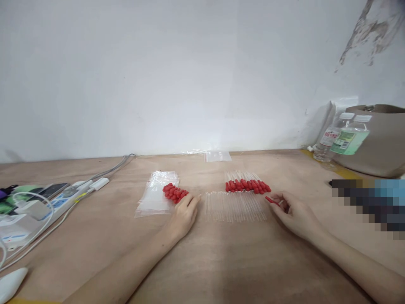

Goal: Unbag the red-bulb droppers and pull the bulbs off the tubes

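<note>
My left hand lies low over the table, palm down, beside a heap of red rubber dropper bulbs. Its thumb and index finger look apart, and nothing shows between them; the other fingertips are hidden. Between thumb and fingers, my right hand pinches one red dropper bulb; whether a tube is attached is hidden by the hand. In front of me lies a row of clear thin tubes. Just behind it, droppers with red bulbs lie side by side, their clear stems pointing to the wall.
Under the bulb heap is a stack of clear zip bags; another bag lies by the wall. A power strip with chargers and cables occupies the left. Plastic bottles and a brown bag stand at the right. A blurred area lies below them.
</note>
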Motion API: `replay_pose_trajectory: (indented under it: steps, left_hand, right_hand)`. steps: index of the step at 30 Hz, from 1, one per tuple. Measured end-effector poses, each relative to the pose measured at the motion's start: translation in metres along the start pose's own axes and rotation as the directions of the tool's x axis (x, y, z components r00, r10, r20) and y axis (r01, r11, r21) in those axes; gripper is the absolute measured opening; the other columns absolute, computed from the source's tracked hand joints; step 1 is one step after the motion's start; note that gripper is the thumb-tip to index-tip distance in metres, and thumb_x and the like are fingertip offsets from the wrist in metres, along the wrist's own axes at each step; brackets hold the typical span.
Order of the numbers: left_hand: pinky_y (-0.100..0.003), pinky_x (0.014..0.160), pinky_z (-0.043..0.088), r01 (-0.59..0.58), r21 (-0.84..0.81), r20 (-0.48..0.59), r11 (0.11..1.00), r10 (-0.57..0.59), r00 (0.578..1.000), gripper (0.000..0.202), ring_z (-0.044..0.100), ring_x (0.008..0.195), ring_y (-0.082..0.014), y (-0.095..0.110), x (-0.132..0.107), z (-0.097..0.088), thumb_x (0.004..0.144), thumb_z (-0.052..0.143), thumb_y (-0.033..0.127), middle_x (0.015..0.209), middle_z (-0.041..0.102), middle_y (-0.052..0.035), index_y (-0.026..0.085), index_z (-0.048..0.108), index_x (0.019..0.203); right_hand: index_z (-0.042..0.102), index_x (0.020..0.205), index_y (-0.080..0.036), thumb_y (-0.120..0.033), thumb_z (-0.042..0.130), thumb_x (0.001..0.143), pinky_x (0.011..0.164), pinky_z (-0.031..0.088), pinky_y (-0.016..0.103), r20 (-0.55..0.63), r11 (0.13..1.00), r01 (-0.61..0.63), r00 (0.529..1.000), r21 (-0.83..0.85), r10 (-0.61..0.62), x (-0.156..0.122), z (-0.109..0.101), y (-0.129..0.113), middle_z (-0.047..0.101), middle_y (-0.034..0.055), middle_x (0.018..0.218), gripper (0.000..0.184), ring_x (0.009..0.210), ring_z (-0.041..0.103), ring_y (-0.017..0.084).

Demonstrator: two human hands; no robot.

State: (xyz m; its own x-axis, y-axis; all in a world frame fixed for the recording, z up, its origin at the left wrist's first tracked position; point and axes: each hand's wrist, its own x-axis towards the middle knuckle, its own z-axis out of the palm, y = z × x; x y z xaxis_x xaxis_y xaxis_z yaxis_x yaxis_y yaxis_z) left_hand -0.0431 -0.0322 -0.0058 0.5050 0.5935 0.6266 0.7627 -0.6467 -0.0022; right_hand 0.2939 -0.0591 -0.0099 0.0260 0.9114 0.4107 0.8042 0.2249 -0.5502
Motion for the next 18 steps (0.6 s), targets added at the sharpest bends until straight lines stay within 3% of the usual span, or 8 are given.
replay_pose_trajectory:
  steps: [5, 9, 18]
  left_hand:
    - [-0.027, 0.07, 0.05, -0.02, -0.123, 0.04, 0.992, 0.025, 0.999, 0.022, 0.058, 0.08, -0.0156, 0.008, 0.002, -0.003, 0.085, 0.039, 0.014, 0.089, 0.059, -0.0072, 0.016, 0.055, 0.098]
    - [-0.029, 0.079, 0.05, 0.001, -0.233, 0.093, 0.973, 0.022, 0.995, 0.019, 0.058, 0.089, -0.0162, 0.015, 0.0, -0.007, 0.084, 0.047, 0.023, 0.099, 0.059, -0.0076, 0.017, 0.056, 0.099]
    - [-0.037, 0.086, 0.047, 0.031, -0.298, 0.165, 0.954, 0.019, 0.986, 0.027, 0.055, 0.1, -0.0199, 0.017, -0.002, -0.014, 0.084, 0.049, 0.028, 0.111, 0.057, -0.0101, 0.017, 0.055, 0.108]
  right_hand:
    - [0.059, 0.085, -0.019, -0.038, 0.048, 0.074, 0.052, 0.042, 0.026, 0.045, 0.997, -0.048, 0.998, 0.054, 0.045, 0.005, 0.002, -0.002, 0.063, 0.0022, 0.07, 0.025, 0.054, 0.054, 0.014]
    - [0.061, 0.082, -0.018, -0.042, 0.05, 0.073, 0.058, 0.045, 0.027, 0.057, 0.989, -0.07, 0.996, 0.131, 0.062, 0.01, 0.008, -0.007, 0.065, 0.0036, 0.077, 0.027, 0.062, 0.058, 0.016]
    - [0.06, 0.077, -0.018, -0.047, 0.051, 0.074, 0.043, 0.037, 0.025, -0.007, 0.993, -0.06, 0.998, 0.103, 0.061, 0.012, 0.012, -0.008, 0.06, 0.0017, 0.059, 0.031, 0.046, 0.049, 0.013]
